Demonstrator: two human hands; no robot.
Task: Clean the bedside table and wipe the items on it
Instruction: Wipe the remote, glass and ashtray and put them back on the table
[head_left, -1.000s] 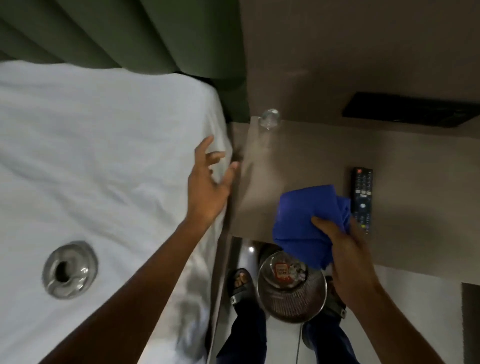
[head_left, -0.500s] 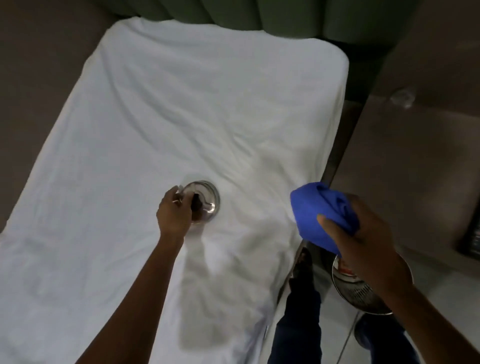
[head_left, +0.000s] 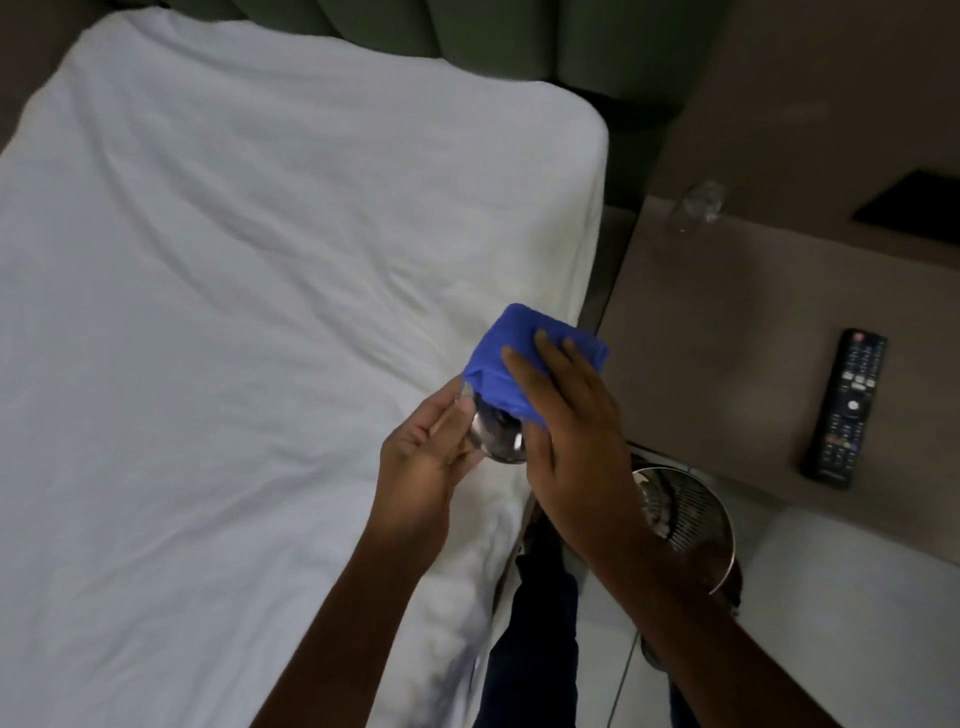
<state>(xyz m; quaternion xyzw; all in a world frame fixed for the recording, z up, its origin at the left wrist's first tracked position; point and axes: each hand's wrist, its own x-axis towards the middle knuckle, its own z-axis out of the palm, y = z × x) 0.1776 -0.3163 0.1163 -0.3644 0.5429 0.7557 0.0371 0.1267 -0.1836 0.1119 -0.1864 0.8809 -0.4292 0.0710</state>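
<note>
Holding state: both hands are raised together over the bed's right edge, with a small metal dish and a blue cloth between them.
Left hand (head_left: 426, 457): curled around the metal dish (head_left: 498, 441), fingers closed on its left rim; the dish is tilted, not flat.
Right hand (head_left: 571, 415): fingers spread and laid flat on the blue cloth (head_left: 519, 364), pressing it onto the upper side of the dish.
Dish position: between the two hands, touching both; above the white sheet, just left of the bench edge.
Cloth position: draped over the far part of the dish, bunched under the right hand's fingers.
Bench (head_left: 727, 338): brown top to the right of the hands, well apart from the dish.
Remote control (head_left: 847, 405): lies flat on the bench near its right front edge, long axis pointing away from the person.
Clear glass item (head_left: 696, 205): stands at the bench's far left corner; blurred, exact form cannot be told.
Bed (head_left: 234, 312): white sheet, creased, fills the left of the view.
Metal bin (head_left: 691, 525): on the floor below the right forearm, mesh wall visible; contents largely covered by the arm.
Hidden: most of the dish lies under the cloth and the fingers; only a shiny lower rim shows.
Cut off: both arms leave the view at the bottom edge; a dark panel on the wall is cropped at the right edge.
</note>
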